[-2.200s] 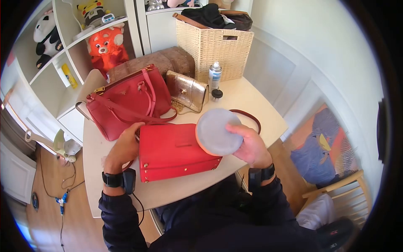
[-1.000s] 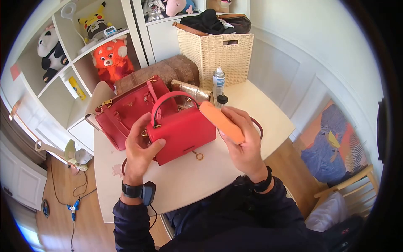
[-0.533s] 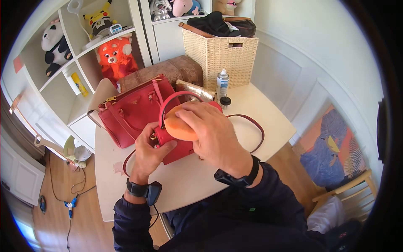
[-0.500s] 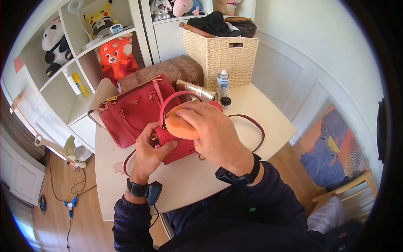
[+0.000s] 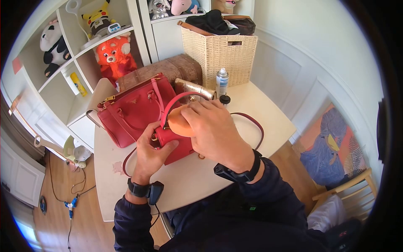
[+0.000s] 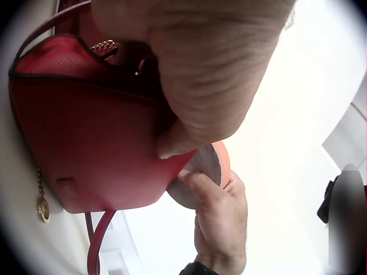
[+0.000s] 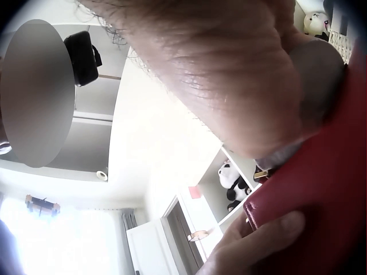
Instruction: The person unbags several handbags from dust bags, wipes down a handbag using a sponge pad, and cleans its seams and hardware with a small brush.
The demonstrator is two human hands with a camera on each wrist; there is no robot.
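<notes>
A small red handbag (image 5: 178,147) stands upright on the table, gripped at its left end by my left hand (image 5: 156,146), thumb across the front. My right hand (image 5: 205,126) holds a round orange sponge pad (image 5: 177,122) and presses it against the bag's upper face, under the arched handle (image 5: 176,99). In the left wrist view the pad's grey face (image 6: 200,169) lies against the red bag (image 6: 86,132), with the fingers (image 6: 218,217) of my right hand curled behind it. The right wrist view shows the bag's red side (image 7: 327,200) and my left thumb (image 7: 258,240).
A larger red handbag (image 5: 128,111), a gold clutch (image 5: 194,87) and a brown bag (image 5: 159,70) sit behind. A spray can (image 5: 221,81) and its black cap (image 5: 225,99) stand before a wicker basket (image 5: 218,50). A loose strap (image 5: 256,126) lies right. Shelves hold plush toys (image 5: 111,52).
The small bag went from lying flat to upright in my left hand. My right hand brought the pad onto it and has since slid it slightly along the top.
</notes>
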